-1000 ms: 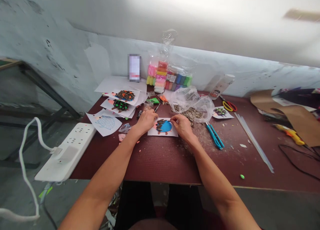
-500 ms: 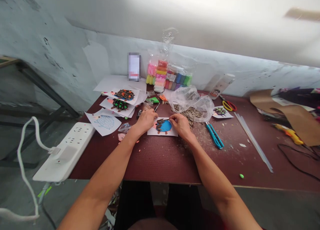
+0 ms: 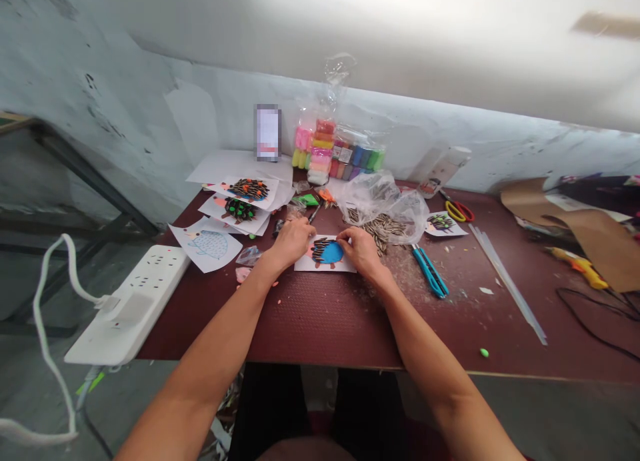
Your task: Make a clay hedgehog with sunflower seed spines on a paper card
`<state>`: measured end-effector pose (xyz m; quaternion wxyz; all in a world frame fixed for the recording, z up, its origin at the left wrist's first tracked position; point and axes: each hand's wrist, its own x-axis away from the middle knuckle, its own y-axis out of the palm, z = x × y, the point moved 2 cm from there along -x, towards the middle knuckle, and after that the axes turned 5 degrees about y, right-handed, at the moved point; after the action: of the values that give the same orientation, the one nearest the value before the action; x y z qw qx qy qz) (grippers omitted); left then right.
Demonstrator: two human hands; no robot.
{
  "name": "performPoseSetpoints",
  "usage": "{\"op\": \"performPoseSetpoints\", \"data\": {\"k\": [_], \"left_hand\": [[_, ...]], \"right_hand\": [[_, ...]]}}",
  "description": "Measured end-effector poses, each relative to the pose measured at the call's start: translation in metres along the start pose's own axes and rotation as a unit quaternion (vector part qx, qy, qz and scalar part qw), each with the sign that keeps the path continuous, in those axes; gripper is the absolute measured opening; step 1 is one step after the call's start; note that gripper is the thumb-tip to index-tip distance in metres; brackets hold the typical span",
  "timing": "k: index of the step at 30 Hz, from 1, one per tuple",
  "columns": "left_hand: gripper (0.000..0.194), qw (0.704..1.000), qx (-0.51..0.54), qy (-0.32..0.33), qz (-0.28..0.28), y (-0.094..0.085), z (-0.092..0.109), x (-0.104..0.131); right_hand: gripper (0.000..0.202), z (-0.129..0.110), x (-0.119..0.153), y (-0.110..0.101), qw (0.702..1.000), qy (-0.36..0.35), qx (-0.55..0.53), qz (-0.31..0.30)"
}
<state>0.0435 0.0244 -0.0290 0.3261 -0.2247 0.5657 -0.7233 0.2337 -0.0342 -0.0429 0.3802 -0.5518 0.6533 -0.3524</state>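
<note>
A white card with a blue hedgehog shape lies flat on the dark red table. Rows of brown seed-like spikes cover the left part of the blue. My left hand rests at the card's upper left edge, fingers closed together; whether they hold anything is too small to tell. Over the card's upper right corner, my right hand has thumb and forefinger pinched, and what is between them cannot be made out. Behind it, a clear plastic bag holds a pile of brown spikes.
Finished hedgehog cards and a line drawing lie at the left, beside a power strip. Packs of coloured clay and a phone stand behind. Rightward are a teal cutter, scissors, glue sticks and a glue gun.
My right hand has shifted very slightly left over the card. My left hand and the card look the same.
</note>
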Motion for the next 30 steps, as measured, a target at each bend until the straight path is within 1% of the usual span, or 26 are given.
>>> {"op": "performPoseSetpoints", "data": {"k": [6,15,21,24,26,30], "left_hand": [[0.039,1.000,0.000,-0.001,0.003,0.002,0.000,-0.001],[0.040,1.000,0.000,0.009,0.014,0.002,-0.001,-0.001],[0.039,1.000,-0.001,0.011,0.011,0.002,-0.001,0.000],[0.038,1.000,-0.006,0.011,0.012,0.002,-0.001,0.000],[0.037,1.000,-0.009,0.012,0.013,0.003,-0.002,0.000],[0.036,1.000,-0.013,0.013,0.016,0.007,-0.004,-0.001]], "right_hand": [[0.016,-0.004,-0.001,-0.004,1.000,-0.013,0.012,-0.014],[0.016,-0.007,-0.005,-0.002,0.999,-0.014,0.040,-0.034],[0.016,-0.007,-0.006,-0.003,0.999,-0.016,0.035,-0.033],[0.019,-0.007,-0.004,-0.005,0.999,-0.019,0.025,-0.022],[0.024,-0.006,-0.003,-0.008,1.000,-0.013,0.027,-0.004],[0.034,-0.003,-0.003,-0.013,0.997,0.028,0.064,0.017]]}}
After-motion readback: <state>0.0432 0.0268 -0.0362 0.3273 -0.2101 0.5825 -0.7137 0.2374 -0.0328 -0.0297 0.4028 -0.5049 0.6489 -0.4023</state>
